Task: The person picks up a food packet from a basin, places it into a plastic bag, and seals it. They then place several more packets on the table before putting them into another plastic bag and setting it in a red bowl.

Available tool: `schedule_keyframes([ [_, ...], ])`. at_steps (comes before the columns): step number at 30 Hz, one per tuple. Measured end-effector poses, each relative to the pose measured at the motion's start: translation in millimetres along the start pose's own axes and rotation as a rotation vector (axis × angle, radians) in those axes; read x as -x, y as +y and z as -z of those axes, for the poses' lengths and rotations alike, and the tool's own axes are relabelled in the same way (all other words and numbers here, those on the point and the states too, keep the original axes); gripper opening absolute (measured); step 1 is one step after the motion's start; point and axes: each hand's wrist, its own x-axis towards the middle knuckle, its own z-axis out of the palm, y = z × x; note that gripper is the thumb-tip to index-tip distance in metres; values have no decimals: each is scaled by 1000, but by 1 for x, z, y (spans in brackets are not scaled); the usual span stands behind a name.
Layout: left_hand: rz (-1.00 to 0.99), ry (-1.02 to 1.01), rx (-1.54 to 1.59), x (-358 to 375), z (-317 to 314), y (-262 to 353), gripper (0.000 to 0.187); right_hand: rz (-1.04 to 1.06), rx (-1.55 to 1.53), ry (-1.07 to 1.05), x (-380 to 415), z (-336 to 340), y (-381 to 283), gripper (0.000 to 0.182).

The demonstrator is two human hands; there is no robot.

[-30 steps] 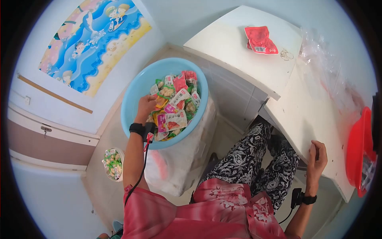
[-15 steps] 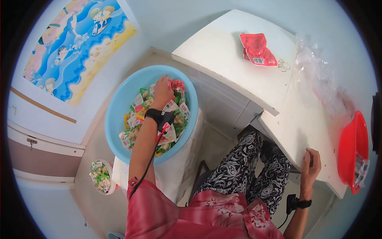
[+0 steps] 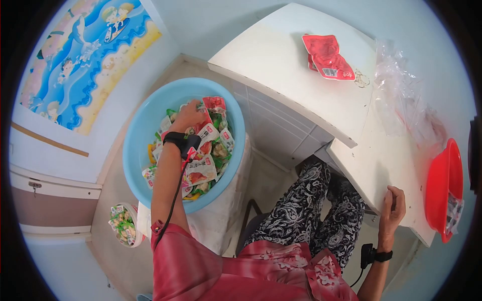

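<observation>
My left hand (image 3: 188, 116) reaches into a light blue basin (image 3: 131, 145) among many small snack packets (image 3: 200, 170) in green, white and red wrappers. Its fingers are curled down into the pile, so whatever they grip is hidden. Just right of the fingers lies a red packet (image 3: 215, 103). Over the near edge of the white table (image 3: 371, 165), my right hand (image 3: 392, 206) rests palm inward with loosely bent fingers and nothing in it. Two red printed pouches (image 3: 329, 57), partly overlapping, lie on the far part of the table.
Clear plastic bags (image 3: 396, 85) lie along the table's right side. A red basin (image 3: 444, 190) with a plastic packet in it stands at the right edge. A small white bucket (image 3: 131, 236) of packets is on the floor left. The blue basin rests on a white-covered support (image 3: 216, 226).
My left hand has shifted left within the blue basin, uncovering more red and white packets beside it. The view has turned slightly. My right hand has stayed at the table edge.
</observation>
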Motion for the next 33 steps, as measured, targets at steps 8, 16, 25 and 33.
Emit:
schedule_keyframes([
  [8,-196,-292,292,19,52,30,21,0,23,18,0,-2,-1,9],
  [16,-605,-1,89,36,62,87,17,23,35,24,0,-2,1,10],
  [25,-808,40,-119,48,26,96,24,12,34,18,1,-2,-3,10],
  [33,-679,-9,-135,50,28,102,42,70,66,26,1,-3,-2,11],
])
